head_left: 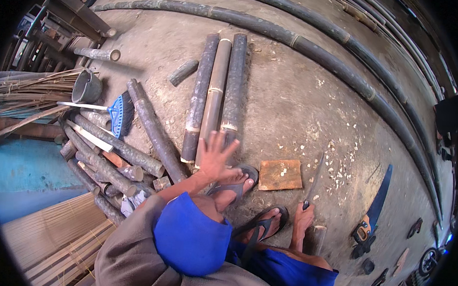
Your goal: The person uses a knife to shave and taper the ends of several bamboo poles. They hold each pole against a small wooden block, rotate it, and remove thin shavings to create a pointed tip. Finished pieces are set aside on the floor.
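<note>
With fingers spread, my left hand (216, 157) reaches out over the near ends of three bamboo poles lying side by side. These are a dark left pole (201, 96), a paler middle pole (215, 91) and a dark right pole (235, 82). Whether the palm touches any of them I cannot tell. My right hand (303, 217) is closed around the dark handle of a long knife (317, 175), its blade pointing away from me. Between the hands, a flat wooden block (281, 175) lies on the ground with pale chips on it.
Cut bamboo pieces (110, 163) are heaped at left, near a blue broom (119, 113) and a grey bucket (87, 87). A handsaw (375, 205) lies at right. Long bamboo poles (315, 48) curve across the far side. Wood chips (335, 170) litter the ground.
</note>
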Action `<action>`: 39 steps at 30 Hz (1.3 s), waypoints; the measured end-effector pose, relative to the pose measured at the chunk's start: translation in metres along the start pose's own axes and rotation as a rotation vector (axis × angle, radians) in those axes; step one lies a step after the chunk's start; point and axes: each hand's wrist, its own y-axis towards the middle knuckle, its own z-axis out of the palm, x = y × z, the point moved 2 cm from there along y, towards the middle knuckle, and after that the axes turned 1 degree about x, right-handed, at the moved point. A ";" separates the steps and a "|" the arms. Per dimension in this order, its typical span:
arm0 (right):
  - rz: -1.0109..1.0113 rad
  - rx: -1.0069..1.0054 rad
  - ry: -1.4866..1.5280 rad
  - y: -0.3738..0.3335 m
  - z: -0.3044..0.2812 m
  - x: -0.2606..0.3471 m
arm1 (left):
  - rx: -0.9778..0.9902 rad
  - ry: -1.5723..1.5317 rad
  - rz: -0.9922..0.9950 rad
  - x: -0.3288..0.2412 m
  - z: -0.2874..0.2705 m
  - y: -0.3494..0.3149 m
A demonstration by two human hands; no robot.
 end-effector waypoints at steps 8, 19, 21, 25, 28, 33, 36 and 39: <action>0.015 -0.002 0.081 -0.012 0.005 -0.001 | -0.040 0.102 0.013 0.027 0.008 0.001; 0.061 0.066 -0.101 -0.002 -0.005 -0.009 | -0.219 0.052 -0.017 0.029 -0.011 0.049; -0.079 -0.080 -0.084 -0.014 -0.010 -0.004 | -0.201 0.092 0.056 0.033 -0.005 0.046; -0.138 -0.211 -0.050 -0.057 -0.045 -0.009 | -0.088 0.173 0.044 0.040 0.009 0.043; 0.015 -0.343 -0.196 -0.091 -0.058 -0.055 | -0.076 0.183 0.035 0.047 0.013 0.047; 0.267 -0.363 -0.403 -0.135 -0.082 -0.148 | -0.051 0.238 0.017 0.057 0.020 0.054; 0.362 -0.188 -0.427 -0.137 -0.087 -0.179 | -0.094 0.226 0.088 0.056 0.021 0.056; 0.413 -0.008 -0.315 -0.124 -0.091 -0.191 | -0.137 0.165 0.134 0.054 0.023 0.058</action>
